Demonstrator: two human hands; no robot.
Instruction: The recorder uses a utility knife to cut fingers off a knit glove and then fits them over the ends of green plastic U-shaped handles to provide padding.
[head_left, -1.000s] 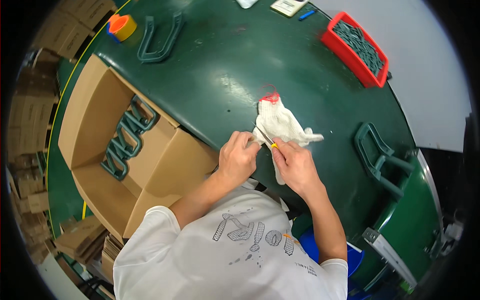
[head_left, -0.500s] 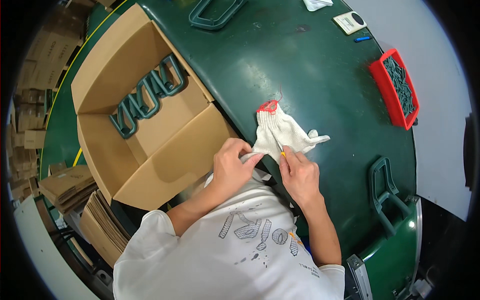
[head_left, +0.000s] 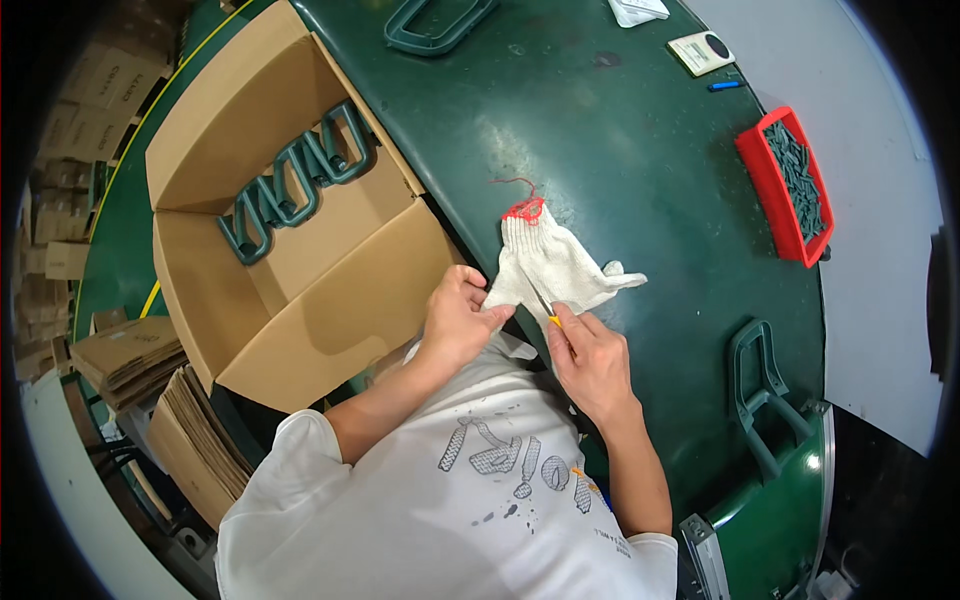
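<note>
A white knitted glove (head_left: 545,262) with a red cuff edge lies on the green tabletop, a loose red thread trailing from the cuff. My left hand (head_left: 460,318) is closed on the glove's near left edge, pinching the fabric between thumb and fingers. In my right hand (head_left: 592,362) is a yellow-handled blade (head_left: 555,320). Its narrow metal part lies against the glove's middle; most of the handle is hidden in my fingers, so its exact kind is unclear.
An open cardboard box (head_left: 330,310) holding several green U-shaped handles (head_left: 290,185) stands at left. To the right are a red bin (head_left: 770,190) of small green pieces and a green frame part (head_left: 755,385). Another green frame (head_left: 440,25) lies at the far edge.
The blade has shifted slightly left and nearer to me, with more of its metal showing. My left hand has moved a little along the glove's edge. The red thread now bends left.
</note>
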